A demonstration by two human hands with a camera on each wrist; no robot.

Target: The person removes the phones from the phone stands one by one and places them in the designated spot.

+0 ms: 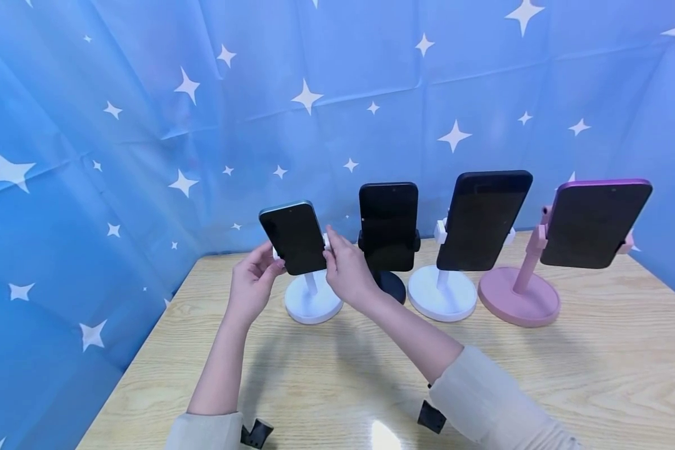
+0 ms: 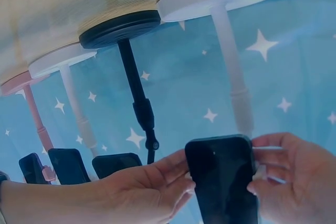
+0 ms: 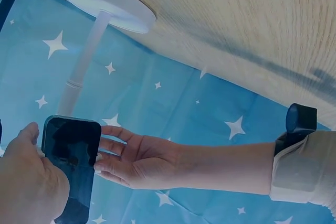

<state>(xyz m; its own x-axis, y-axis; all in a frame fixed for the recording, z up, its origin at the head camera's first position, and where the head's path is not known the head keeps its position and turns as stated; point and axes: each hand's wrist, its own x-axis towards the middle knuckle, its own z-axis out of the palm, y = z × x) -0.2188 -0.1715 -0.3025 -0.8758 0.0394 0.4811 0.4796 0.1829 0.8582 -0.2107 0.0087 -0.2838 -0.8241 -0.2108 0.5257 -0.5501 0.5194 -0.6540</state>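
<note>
A phone (image 1: 294, 239) with a light blue edge and a dark screen sits tilted in the leftmost white phone stand (image 1: 313, 305). My left hand (image 1: 253, 278) pinches the white clamp arm at the phone's left edge, its thumb in front and fingers behind. At the opposite edge, my right hand (image 1: 349, 269) grips the other white clamp arm (image 1: 327, 240) between thumb and fingers. In the left wrist view, which is upside down, both hands flank the phone (image 2: 223, 179) above the stand's pole (image 2: 231, 61). The phone hides the middle of the clamp.
To the right stand a black phone stand (image 1: 392, 286), a second white stand (image 1: 442, 297) and a pink stand (image 1: 520, 297), each holding a dark-screened phone. The black one is close beside my right hand. A blue star-patterned curtain (image 1: 259, 137) hangs behind the wooden table (image 1: 315, 381).
</note>
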